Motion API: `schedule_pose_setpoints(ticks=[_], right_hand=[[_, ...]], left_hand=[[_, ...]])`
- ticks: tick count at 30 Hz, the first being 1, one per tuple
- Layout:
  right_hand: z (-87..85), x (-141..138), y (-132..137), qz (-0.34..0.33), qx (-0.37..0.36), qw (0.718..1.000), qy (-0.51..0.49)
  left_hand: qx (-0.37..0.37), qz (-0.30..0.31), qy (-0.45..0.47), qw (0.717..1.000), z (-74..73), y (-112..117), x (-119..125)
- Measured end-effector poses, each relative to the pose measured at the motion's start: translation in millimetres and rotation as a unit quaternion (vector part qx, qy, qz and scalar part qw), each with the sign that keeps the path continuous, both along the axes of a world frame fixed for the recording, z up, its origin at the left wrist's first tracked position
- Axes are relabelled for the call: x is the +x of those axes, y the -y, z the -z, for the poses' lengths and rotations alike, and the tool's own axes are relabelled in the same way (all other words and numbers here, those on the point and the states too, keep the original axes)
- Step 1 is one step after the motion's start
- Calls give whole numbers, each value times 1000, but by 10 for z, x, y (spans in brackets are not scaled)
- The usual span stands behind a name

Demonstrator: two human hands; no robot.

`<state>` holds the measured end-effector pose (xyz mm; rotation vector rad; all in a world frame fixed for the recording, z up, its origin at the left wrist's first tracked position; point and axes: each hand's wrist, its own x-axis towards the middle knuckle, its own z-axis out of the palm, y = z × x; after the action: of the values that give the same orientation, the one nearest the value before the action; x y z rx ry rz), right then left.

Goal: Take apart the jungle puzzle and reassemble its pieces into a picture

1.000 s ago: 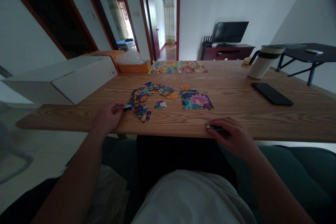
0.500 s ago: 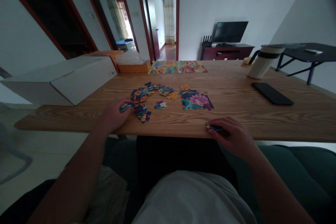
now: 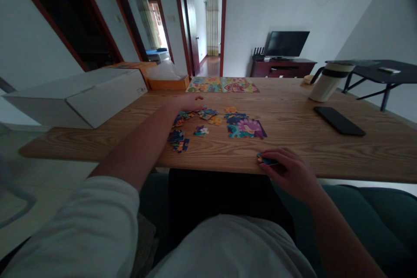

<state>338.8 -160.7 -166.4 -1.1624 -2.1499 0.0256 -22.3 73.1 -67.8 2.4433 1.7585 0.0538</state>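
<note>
My left hand (image 3: 187,103) stretches across the wooden table (image 3: 293,150) and rests at the far end of the loose jigsaw pieces (image 3: 177,137). Its fingers are mostly hidden, so I cannot tell whether a piece is in them. My right hand (image 3: 286,165) is at the table's near edge, pinching a small blue-green jigsaw piece (image 3: 267,160). To its upper left lies a partly joined puzzle section (image 3: 246,128) in purple and teal. Two colourful puzzle panels (image 3: 221,84) lie side by side at the far edge.
A large white cardboard box (image 3: 76,100) and an orange box (image 3: 169,82) stand at the table's left end. On the right are a black phone (image 3: 339,120) and a white tumbler (image 3: 329,81). A dark side table (image 3: 374,69) stands beyond.
My left hand has moved forward and right past the loose pieces, its arm now stretched across them. My right hand has stayed at the table's edge with its piece.
</note>
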Motion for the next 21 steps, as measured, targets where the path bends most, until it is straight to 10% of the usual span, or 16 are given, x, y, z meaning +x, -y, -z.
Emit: schedule_pose_setpoints(ticks=[6,21], right_hand=[[-6,-1,1,-3,0,1000,-2],[14,-1,-5,-2,7,1000,8]], left_hand=[[-96,50,-8,994,203,-63,236],[-47,54,115,991,269,151,-93]])
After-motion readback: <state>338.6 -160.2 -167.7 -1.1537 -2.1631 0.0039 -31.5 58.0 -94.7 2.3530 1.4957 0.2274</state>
